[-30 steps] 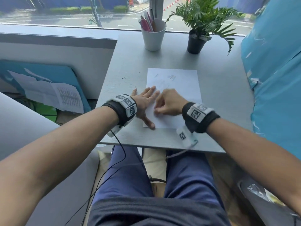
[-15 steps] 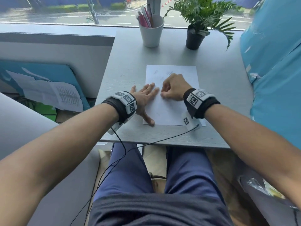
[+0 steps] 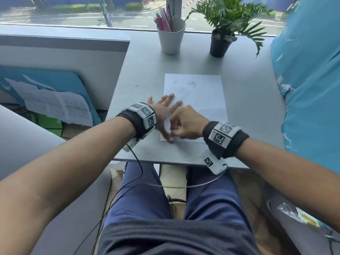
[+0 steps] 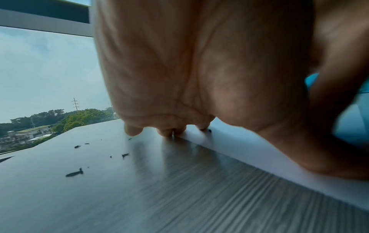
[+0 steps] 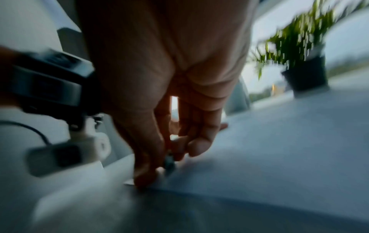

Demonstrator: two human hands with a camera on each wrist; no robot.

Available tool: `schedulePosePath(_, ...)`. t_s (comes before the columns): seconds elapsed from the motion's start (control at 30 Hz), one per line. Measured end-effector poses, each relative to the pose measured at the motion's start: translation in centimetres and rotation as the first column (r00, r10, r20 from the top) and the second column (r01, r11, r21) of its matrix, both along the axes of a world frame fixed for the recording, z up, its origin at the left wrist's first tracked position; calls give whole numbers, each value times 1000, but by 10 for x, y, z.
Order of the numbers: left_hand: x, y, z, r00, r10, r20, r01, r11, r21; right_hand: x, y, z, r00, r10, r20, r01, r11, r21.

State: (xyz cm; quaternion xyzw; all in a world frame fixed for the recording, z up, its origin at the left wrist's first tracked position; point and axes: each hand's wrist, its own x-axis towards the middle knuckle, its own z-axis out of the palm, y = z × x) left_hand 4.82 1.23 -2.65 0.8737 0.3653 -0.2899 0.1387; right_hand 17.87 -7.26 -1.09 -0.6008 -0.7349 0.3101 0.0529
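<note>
A white paper sheet (image 3: 202, 96) with faint pencil marks lies on the grey table (image 3: 248, 107). My left hand (image 3: 163, 109) lies flat on the sheet's left edge with the fingers spread; in the left wrist view its fingertips (image 4: 165, 131) press on the paper (image 4: 259, 160). My right hand (image 3: 185, 124) is curled over the near left part of the sheet, beside the left thumb. In the right wrist view it (image 5: 169, 78) pinches a small dark object (image 5: 169, 162) whose tip touches the paper (image 5: 259, 157); that view is blurred.
A white cup (image 3: 171, 39) of pens and a potted plant (image 3: 220, 43) stand at the table's far edge by the window. Dark crumbs (image 4: 75, 172) lie left of the sheet. A blue panel (image 3: 309, 89) borders the right side. Cables hang over my lap.
My right hand went up the sheet and has come back down to its near left part. The left hand stays flat on the paper's edge.
</note>
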Motion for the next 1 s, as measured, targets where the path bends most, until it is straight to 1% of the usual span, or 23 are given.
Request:
schedulePosePath(0.03, 0, -1, 0, 1000, 0, -4, 0, 1000, -5, 1, 0, 1, 1000, 29, -2, -29, 999, -15)
schedulePosePath(0.07, 0, -1, 0, 1000, 2, -2, -2, 1000, -8, 8, 9, 2, 1000, 9, 6, -9, 1000, 11)
schedulePosePath(0.1, -1, -1, 0, 1000, 5, 7, -5, 1000, -11, 19, 21, 4, 998, -59, 16, 58, 997, 57)
schedulePosePath(0.17, -2, 0, 0, 1000, 14, 25, -13, 1000, -16, 42, 44, 6, 976, -216, 36, 208, 965, 161)
schedulePosePath(0.2, -2, 0, 1, 999, 19, 29, -19, 1000, -10, 47, 49, 7, 964, -262, 43, 249, 948, 196)
schedulePosePath(0.23, -2, 0, 0, 999, 20, 25, -20, 1000, -2, 45, 48, 6, 962, -271, 44, 257, 945, 205)
schedulePosePath(0.27, 0, 0, 1, 1000, 19, 14, -19, 1000, 3, 37, 41, 5, 969, -243, 38, 232, 955, 186)
schedulePosePath(0.33, 2, -1, 0, 1000, 18, -5, -17, 1000, 4, 13, 14, 2, 994, -105, 21, 103, 991, 84)
schedulePosePath(0.4, 2, -2, -2, 1000, 18, -8, -18, 1000, 2, 3, -2, 0, 1000, 25, 8, -25, 1000, 7)
schedulePosePath(0.43, 2, -2, -1, 1000, 18, -5, -18, 1000, -1, 7, 3, 2, 999, 27, 18, -27, 1000, 13)
schedulePosePath(0.53, 1, -2, 3, 1000, 25, -6, -25, 999, -20, 37, 40, 5, 985, -161, 54, 153, 979, 132)
schedulePosePath(0.57, 1, -3, 4, 1000, 26, -8, -26, 999, -20, 43, 47, 6, 978, -200, 57, 188, 968, 164)
schedulePosePath(0.6, 1, -3, 5, 1000, 26, -10, -26, 999, -19, 42, 47, 5, 979, -200, 48, 189, 966, 175)
schedulePosePath(0.63, 1, -2, 5, 1000, 26, -11, -26, 1000, -17, 34, 39, 5, 985, -170, 36, 162, 974, 158)
schedulePosePath(0.7, 2, -2, 2, 1000, 28, -11, -28, 999, -14, 12, 12, 3, 998, -55, 16, 54, 996, 74)
schedulePosePath(0.77, 2, -2, 1, 999, 30, -13, -30, 999, -15, 3, -4, 2, 999, 33, -6, -33, 999, 16)
schedulePosePath(0.8, 1, -3, 1, 1000, 27, -14, -28, 999, -17, 8, 1, 3, 999, 32, 0, -32, 999, 24)
schedulePosePath(0.9, 2, -3, 3, 1000, 21, -13, -21, 1000, -22, 39, 35, 7, 988, -152, 32, 146, 981, 128)
schedulePosePath(0.93, 3, -3, 4, 1000, 22, -13, -23, 1000, -21, 44, 41, 6, 981, -190, 30, 183, 970, 157)
schedulePosePath(0.97, 3, -3, 5, 1000, 23, -17, -24, 1000, -15, 43, 42, 5, 980, -199, 28, 192, 968, 163)
schedulePosePath(1.0, 3, -3, 4, 999, 22, -23, -22, 1000, -8, 35, 35, 3, 984, -178, 29, 172, 974, 146)
